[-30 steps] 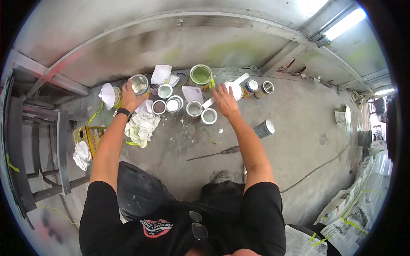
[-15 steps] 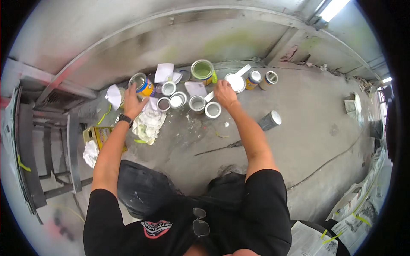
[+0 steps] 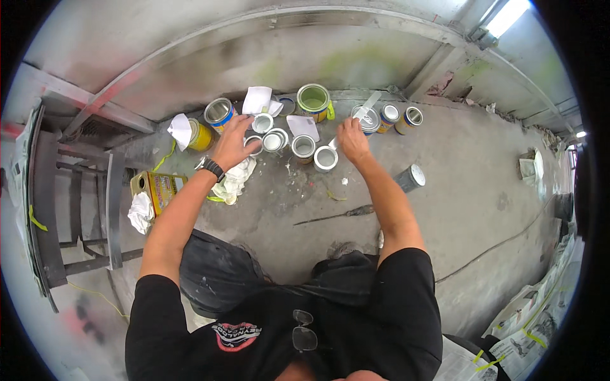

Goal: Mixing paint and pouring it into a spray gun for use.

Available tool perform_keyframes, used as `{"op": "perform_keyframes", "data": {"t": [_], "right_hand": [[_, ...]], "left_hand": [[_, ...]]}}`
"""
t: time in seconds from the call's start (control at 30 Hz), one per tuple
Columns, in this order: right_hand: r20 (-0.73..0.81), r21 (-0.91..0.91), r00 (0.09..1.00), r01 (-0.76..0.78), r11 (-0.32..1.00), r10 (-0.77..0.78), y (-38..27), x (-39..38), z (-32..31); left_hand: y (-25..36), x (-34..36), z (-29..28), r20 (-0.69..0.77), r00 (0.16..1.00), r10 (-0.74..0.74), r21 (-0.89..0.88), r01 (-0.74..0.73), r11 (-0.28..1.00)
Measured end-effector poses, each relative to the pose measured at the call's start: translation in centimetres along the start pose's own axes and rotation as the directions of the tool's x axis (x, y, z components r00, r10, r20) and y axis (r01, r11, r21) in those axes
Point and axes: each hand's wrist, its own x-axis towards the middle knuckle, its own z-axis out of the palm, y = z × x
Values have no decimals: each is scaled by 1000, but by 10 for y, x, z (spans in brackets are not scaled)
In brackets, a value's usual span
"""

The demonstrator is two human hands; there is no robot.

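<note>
My left hand (image 3: 230, 149) reaches over the cluster of cans, thumb and fingers apart. Between them sits a small can (image 3: 253, 145), and a small light-rimmed can (image 3: 262, 122) stands just past the fingers. Left of these is a larger can with a blue and yellow label (image 3: 220, 112). A crumpled white rag (image 3: 236, 181) lies below that wrist. My right hand (image 3: 353, 141) is closed around a flat white strip (image 3: 333, 143), whose far end crosses a silvery-topped can (image 3: 371, 120). Nearby stand a grey-filled can (image 3: 304, 147) and a small white-rimmed can (image 3: 326, 159).
A large can of green paint (image 3: 313, 100) stands by the wall. Two smaller cans, one with a shiny top (image 3: 413, 116), are at its right. A grey cylinder (image 3: 412, 178) and a thin dark tool (image 3: 337, 216) lie on the floor. A yellow rectangular tin (image 3: 162, 190) stands left.
My left hand has left the blue and yellow can, which now stands more upright, and moved right to the small cans. My right hand keeps its grip on the strip. The view has shifted slightly.
</note>
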Motion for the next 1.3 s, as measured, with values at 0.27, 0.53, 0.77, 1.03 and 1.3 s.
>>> {"op": "perform_keyframes", "data": {"t": [0.27,0.53,0.77,1.03,1.3], "right_hand": [[226,72,974,-3,997,-14,-19,11,-17],[343,-162,939,63,985,-4,-16,21,-12],[329,-135,940,137,981,-87,-44,36,-34],[349,-121,936,88,989,-41,-26,28,-45],[26,102,993,111,989,-114,-30,78,-101]], "left_hand": [[71,-15,39,140,976,165,-197,-136,971],[214,-8,233,587,735,-341,-719,666,199],[208,63,281,568,614,-548,-724,689,22],[221,87,290,499,593,-632,-867,342,-363],[180,91,323,477,621,-621,-879,352,-322]]}}
